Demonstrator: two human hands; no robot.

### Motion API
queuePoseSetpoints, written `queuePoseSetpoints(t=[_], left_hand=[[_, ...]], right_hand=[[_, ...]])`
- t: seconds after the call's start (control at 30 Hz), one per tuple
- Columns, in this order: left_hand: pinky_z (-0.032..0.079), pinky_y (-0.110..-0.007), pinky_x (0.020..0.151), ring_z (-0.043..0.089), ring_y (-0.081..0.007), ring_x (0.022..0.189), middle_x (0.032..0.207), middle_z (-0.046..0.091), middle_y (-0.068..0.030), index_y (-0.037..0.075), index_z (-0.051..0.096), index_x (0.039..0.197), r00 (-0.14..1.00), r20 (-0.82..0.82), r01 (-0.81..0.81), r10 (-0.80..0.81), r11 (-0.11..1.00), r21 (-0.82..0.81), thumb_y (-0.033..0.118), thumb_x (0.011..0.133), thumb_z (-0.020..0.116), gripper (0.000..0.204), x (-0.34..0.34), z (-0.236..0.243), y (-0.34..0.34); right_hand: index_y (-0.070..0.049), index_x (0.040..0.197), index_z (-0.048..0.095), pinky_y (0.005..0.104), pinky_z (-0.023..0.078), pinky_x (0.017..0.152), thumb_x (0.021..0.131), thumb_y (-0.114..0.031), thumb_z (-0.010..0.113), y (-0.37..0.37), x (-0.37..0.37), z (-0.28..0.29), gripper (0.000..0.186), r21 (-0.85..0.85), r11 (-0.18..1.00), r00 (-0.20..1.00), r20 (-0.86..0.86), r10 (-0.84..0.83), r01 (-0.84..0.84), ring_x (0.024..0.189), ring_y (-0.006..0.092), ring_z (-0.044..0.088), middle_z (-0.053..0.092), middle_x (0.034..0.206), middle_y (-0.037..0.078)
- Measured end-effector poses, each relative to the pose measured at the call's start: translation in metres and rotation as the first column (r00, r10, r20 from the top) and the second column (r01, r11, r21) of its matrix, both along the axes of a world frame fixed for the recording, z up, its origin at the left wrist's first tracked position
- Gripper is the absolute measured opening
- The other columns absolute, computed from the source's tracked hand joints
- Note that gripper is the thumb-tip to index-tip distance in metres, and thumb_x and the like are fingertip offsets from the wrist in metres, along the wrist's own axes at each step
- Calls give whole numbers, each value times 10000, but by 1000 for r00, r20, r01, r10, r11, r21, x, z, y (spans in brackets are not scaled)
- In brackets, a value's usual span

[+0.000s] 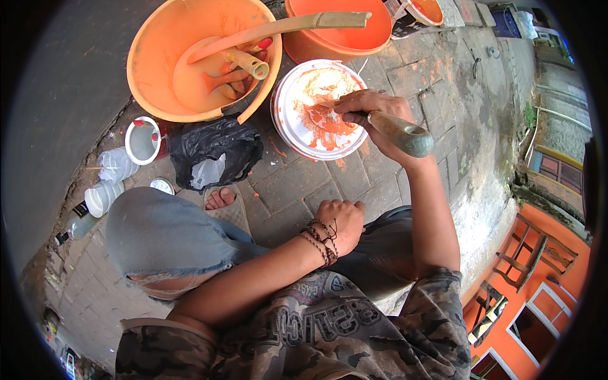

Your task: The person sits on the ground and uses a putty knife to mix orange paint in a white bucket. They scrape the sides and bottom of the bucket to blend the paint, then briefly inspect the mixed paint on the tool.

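Note:
My right hand (380, 117) is closed around a trowel-like tool (411, 136) with a thick grey-green handle. Its front end is mostly hidden by the fingers and reaches orange paste (320, 117). The paste is smeared over the white lid (297, 130) of a round bucket standing on the paving. Nearer to me, my left hand (342, 225) is curled into a fist by my bent knee. Whether anything is inside it is hidden.
Left of the lid stands an orange basin (142, 69) with a bamboo piece (285, 26) across it. Behind are another orange tub (304, 47) and a small paint pail (421, 12). A black plastic bag (190, 142), a white-rimmed can (144, 140) and plastic cups (104, 196) lie near my foot.

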State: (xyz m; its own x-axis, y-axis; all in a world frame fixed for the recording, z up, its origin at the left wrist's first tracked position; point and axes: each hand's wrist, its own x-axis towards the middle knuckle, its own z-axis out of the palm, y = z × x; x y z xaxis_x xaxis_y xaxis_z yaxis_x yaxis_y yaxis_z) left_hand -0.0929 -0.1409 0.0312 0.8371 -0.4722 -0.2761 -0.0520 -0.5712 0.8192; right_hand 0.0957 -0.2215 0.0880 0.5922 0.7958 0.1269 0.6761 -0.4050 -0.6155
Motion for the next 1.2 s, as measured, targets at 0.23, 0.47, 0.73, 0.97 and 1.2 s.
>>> queuePoseSetpoints(t=[0.23,0.47,0.73,0.97,1.2], left_hand=[[535,-480,781,690,-382,845,846,684,-201,23,625,918,1000,-23,21,-19,997,78,144,828,651,153,4,8,1],[534,-477,772,690,-378,841,854,685,-200,17,623,923,1000,-20,25,-24,997,66,150,836,644,160,2,7,0],[532,-477,767,700,-360,847,838,688,-188,18,619,933,1000,16,8,-9,996,93,174,831,697,202,0,10,1],[530,-463,769,703,-350,835,832,694,-175,26,614,935,1000,23,10,-12,996,86,206,827,726,238,2,14,3],[528,-467,777,701,-354,860,851,696,-180,21,613,943,1000,8,13,-14,996,94,206,829,726,245,3,12,3]], right_hand=[[11,1103,696,272,555,737,955,-136,692,7,-28,18,209,-38,925,884,-280,-374,379,834,107,685,742,912,79],[-1,1101,695,303,549,689,944,-143,708,19,-36,-13,213,-10,951,930,-207,-305,310,778,125,688,736,875,83],[14,1116,689,279,570,716,954,-108,692,14,-31,-16,203,85,877,808,-439,-392,472,792,125,699,742,906,74],[30,1131,686,268,566,729,950,-93,696,9,-29,-25,219,166,846,807,-437,-397,506,808,112,693,738,906,79],[24,1122,699,262,560,735,941,-98,708,19,-36,-16,218,10,899,869,-261,-420,437,801,112,695,745,884,78]])
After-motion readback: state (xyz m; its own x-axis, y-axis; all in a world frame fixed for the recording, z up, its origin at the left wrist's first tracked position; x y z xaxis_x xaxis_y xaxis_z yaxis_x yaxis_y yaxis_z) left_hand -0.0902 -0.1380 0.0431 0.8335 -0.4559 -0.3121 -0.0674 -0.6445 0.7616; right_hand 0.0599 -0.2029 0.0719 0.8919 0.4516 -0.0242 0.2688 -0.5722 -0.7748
